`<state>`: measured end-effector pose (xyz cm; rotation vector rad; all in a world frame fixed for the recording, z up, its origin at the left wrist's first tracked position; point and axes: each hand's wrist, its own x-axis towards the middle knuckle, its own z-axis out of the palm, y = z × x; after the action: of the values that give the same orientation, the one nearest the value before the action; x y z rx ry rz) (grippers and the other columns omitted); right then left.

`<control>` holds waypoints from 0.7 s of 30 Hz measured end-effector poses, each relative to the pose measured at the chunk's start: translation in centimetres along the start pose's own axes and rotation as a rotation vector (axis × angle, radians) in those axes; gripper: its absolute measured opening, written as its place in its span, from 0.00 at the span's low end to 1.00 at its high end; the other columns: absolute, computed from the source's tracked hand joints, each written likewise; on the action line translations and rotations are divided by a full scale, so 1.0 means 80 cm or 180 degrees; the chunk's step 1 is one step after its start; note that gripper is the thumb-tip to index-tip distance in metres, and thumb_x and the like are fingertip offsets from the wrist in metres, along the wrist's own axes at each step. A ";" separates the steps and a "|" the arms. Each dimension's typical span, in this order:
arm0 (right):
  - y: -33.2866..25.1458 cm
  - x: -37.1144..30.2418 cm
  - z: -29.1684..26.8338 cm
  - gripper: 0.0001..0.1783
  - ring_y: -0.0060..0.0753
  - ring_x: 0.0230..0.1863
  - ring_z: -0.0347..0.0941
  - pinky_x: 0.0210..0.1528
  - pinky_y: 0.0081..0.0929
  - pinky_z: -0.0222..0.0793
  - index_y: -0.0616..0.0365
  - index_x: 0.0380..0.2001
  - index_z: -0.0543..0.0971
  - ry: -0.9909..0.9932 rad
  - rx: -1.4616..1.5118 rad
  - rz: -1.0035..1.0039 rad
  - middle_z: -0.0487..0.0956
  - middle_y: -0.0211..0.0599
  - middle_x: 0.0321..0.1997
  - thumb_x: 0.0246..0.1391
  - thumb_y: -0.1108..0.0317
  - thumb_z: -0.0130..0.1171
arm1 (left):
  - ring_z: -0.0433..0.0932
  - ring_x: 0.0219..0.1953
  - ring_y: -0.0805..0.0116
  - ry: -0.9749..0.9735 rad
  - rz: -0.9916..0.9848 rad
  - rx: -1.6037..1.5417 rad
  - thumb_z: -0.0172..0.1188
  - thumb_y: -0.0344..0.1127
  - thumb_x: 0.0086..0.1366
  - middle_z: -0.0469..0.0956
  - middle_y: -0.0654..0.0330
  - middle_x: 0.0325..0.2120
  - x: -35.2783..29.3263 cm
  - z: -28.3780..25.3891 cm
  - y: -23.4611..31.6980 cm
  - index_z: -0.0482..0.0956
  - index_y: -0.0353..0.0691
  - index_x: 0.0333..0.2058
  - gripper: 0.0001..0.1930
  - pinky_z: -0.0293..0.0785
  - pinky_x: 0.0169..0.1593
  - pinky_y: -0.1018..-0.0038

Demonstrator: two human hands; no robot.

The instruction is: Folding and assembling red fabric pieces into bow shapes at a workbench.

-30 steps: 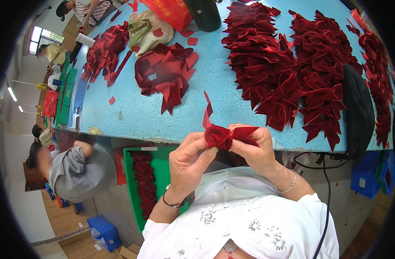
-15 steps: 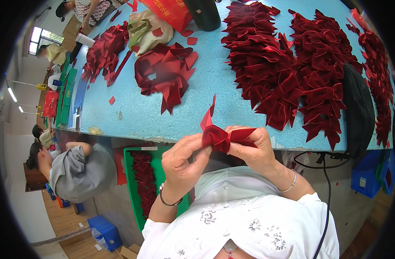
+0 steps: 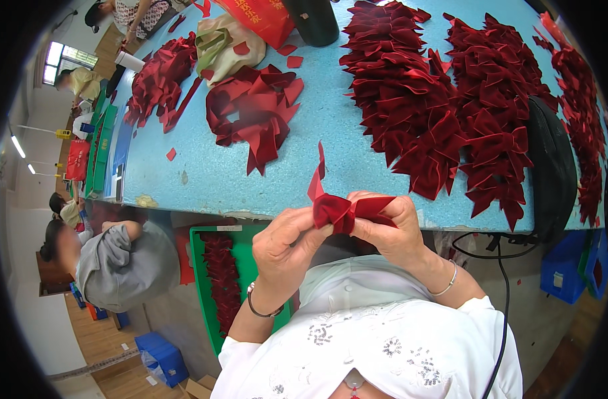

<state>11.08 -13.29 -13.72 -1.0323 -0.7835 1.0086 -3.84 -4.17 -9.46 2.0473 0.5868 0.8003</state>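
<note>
Between my two hands, just off the table's near edge, is a dark red velvet bow (image 3: 335,213). My left hand (image 3: 284,243) pinches its left loop, with thumb and fingers pressed together. The right loop is gripped by my right hand (image 3: 390,223). One loose ribbon tail with a lighter red underside stands up from the bow toward the table. Beyond my hands lies a loose heap of red ribbon strips (image 3: 254,110). Finished-looking bows are stacked in a long overlapping row (image 3: 404,93) farther right, beside a second such row (image 3: 493,120).
The blue table (image 3: 204,179) carries a dark cylindrical container (image 3: 312,23), a red bag (image 3: 257,20), a cream cloth bag (image 3: 227,50) and a black bag (image 3: 552,173). A green crate (image 3: 198,266) with bows stands by my left arm. A black cable (image 3: 505,299) hangs at right. Co-workers sit at left.
My left hand has shifted very slightly to the right along the bow, and the ribbon tail has bent a little leftward. My right hand keeps its hold.
</note>
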 end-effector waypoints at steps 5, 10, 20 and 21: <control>0.003 0.000 0.001 0.03 0.24 0.32 0.68 0.33 0.20 0.64 0.65 0.27 0.80 0.0142 -0.0069 -0.0275 0.77 0.31 0.25 0.46 0.77 0.62 | 0.76 0.35 0.70 0.0090 0.0106 0.0074 0.65 0.23 0.51 0.79 0.56 0.34 0.001 0.010 0.015 0.80 0.31 0.36 0.11 0.69 0.37 0.80; 0.005 0.001 0.001 0.04 0.26 0.33 0.68 0.35 0.21 0.64 0.66 0.28 0.80 0.0064 -0.0518 -0.0629 0.77 0.32 0.26 0.46 0.77 0.62 | 0.75 0.36 0.70 0.0182 0.0055 0.0204 0.66 0.22 0.50 0.79 0.56 0.34 -0.003 0.014 0.009 0.81 0.33 0.35 0.12 0.69 0.37 0.80; 0.008 -0.002 0.009 0.05 0.18 0.27 0.71 0.25 0.15 0.66 0.65 0.29 0.79 0.0398 -0.0422 -0.0649 0.78 0.33 0.28 0.45 0.77 0.59 | 0.74 0.31 0.70 0.0406 -0.0005 -0.0071 0.67 0.23 0.48 0.78 0.59 0.31 -0.005 0.019 0.002 0.82 0.37 0.35 0.13 0.69 0.34 0.78; 0.008 -0.002 0.009 0.05 0.18 0.27 0.71 0.25 0.15 0.66 0.65 0.29 0.79 0.0403 -0.0426 -0.0688 0.78 0.33 0.28 0.45 0.77 0.58 | 0.74 0.31 0.70 0.0373 -0.0082 -0.0169 0.67 0.23 0.48 0.78 0.60 0.31 -0.006 0.017 0.004 0.82 0.37 0.35 0.12 0.69 0.35 0.78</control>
<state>10.19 -13.14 -14.06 -1.0889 -0.8467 0.7072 -3.16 -5.38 -9.99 1.9505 0.6489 0.9157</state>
